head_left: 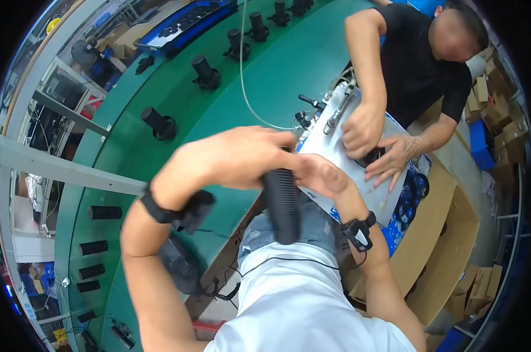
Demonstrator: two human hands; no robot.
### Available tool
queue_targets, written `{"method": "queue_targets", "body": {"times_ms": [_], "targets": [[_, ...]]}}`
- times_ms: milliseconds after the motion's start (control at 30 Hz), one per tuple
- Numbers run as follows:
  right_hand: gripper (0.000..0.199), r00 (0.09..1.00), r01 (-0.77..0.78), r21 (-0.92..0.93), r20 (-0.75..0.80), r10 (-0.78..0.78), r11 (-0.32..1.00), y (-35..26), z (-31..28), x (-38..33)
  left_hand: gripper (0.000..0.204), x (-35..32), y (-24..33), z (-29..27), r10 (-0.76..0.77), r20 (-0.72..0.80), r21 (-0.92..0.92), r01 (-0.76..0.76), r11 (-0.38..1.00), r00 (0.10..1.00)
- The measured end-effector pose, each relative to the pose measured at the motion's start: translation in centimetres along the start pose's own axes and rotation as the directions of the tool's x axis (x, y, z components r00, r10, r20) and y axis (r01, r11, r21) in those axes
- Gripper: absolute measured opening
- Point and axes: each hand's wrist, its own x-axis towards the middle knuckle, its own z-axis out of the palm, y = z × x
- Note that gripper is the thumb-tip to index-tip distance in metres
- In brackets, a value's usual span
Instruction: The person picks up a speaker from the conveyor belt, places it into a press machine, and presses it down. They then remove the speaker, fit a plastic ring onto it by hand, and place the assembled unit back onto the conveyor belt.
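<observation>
A black ribbed cylindrical housing (283, 208), slightly blurred, hangs upright in front of my body. Over its upper end curls my left hand (236, 155), closed on it. From the other side my right hand (323, 176) meets the left one at the same upper end, its fingers bent and partly hidden behind the left hand. What lies between the fingers at the very top cannot be seen. Each wrist wears a strap with a small black device (359, 233).
Black cylinders with collars (205, 73) stand along the green conveyor (230, 123); several plain ones (105, 212) lie at left. Across from me, a co-worker presses a dark part on a white work board (359, 188). A cardboard box (453, 234) stands at right. A blue tray (177, 35) lies far left.
</observation>
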Motion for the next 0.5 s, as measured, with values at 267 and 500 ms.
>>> {"method": "queue_targets", "body": {"times_ms": [267, 500], "targets": [[0.080, 0.916, 0.147, -0.430, -0.280, -0.287, 0.891, -2.8, 4.6, -4.0, 0.064, 3.4, -0.2, 9.7, -0.368, -0.712, -0.633, -0.321, 0.704, 0.597], [0.064, 0.622, 0.489, -0.336, -0.513, -0.592, 0.805, -3.1, 1.3, -6.1, 0.048, 8.7, 2.4, 19.4, -0.387, -0.420, -0.898, -0.438, 0.043, 0.821]]}}
